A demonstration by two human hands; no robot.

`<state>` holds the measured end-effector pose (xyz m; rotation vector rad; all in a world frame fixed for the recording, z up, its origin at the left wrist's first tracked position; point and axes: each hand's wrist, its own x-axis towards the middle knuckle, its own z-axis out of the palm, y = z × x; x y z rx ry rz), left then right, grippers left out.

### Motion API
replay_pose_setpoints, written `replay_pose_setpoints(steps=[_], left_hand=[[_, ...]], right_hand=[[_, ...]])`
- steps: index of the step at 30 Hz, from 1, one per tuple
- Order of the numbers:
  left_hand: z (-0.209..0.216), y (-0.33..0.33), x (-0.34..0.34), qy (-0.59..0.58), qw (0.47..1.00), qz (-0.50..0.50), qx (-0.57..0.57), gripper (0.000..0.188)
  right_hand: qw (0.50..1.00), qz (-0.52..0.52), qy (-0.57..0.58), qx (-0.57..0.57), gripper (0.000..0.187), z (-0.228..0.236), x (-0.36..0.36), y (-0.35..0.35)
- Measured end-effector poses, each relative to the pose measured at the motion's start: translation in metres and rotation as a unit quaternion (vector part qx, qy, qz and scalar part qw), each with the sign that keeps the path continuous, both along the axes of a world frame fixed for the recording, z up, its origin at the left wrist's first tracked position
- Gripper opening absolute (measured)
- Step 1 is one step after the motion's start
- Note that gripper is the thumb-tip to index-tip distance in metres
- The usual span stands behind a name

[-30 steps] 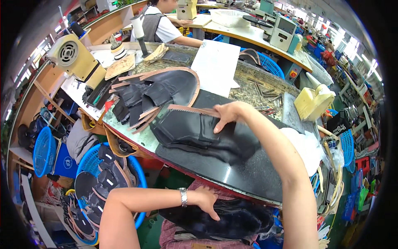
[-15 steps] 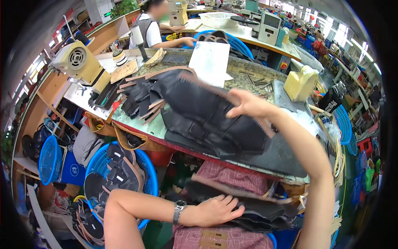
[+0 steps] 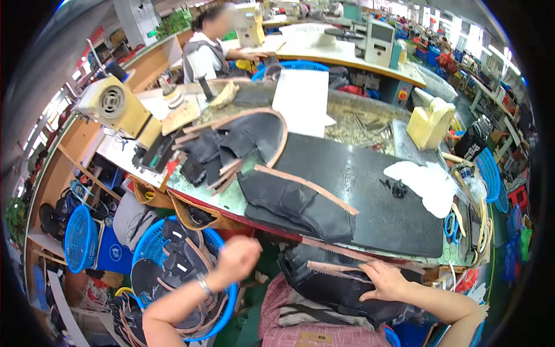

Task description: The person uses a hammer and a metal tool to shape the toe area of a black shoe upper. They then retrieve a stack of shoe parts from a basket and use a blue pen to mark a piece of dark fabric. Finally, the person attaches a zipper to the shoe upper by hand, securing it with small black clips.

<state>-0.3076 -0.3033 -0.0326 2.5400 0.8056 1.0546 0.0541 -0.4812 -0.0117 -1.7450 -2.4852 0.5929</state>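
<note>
On my lap lies a pile of black leather-like pieces (image 3: 329,283) edged with tan toothed strips. My right hand (image 3: 384,281) rests on the pile, thumb and fingers apart, near the end of a tan strip. To the left my left hand (image 3: 240,259), a watch on its wrist, hangs in the air beside the blue basket (image 3: 232,301); motion blurs its fingers. Another black piece with a toothed tan edge (image 3: 298,203) lies at the table's front edge, partly on a dark mat (image 3: 370,179). Behind it to the left sits a heap of similar black pieces (image 3: 231,144).
A cream sewing machine (image 3: 115,107) stands at the left of the table. White paper (image 3: 300,101) lies at the back; a white plastic bag (image 3: 425,184) and blue-handled scissors (image 3: 454,225) are at the right. A co-worker (image 3: 202,55) sits beyond the table.
My right hand has come down from the table to the pile on my lap. My left hand has left that pile and moved up and left. More of the dark mat shows.
</note>
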Motion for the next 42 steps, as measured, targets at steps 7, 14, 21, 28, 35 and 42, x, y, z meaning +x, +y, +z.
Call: replay_pose_setpoints(steps=[7,14,21,28,35,42], left_hand=[[0.072,0.192,0.080,0.272,0.891,0.069,0.356,0.042],[0.050,0.285,0.081,0.203,0.971,0.119,0.026,0.025],[0.108,0.223,0.112,0.097,0.968,0.126,0.197,0.032],[0.096,0.076,0.163,0.073,0.986,-0.112,0.100,0.031],[0.028,0.011,0.244,0.070,0.949,-0.295,-0.088,0.029],[0.049,0.030,0.275,0.197,0.837,-0.157,-0.485,0.040]], right_hand=[[0.989,0.003,0.058,-0.133,0.078,0.010,0.005,0.020],[0.979,-0.103,0.152,0.090,0.075,0.031,-0.016,0.100],[0.965,-0.154,0.190,-0.093,0.090,0.018,-0.049,0.211],[0.952,-0.160,0.104,-0.240,0.075,0.047,0.079,0.126],[0.762,-0.432,0.454,-0.165,0.028,0.032,0.080,0.079],[0.793,-0.348,0.499,-0.023,0.029,0.017,0.053,0.077]])
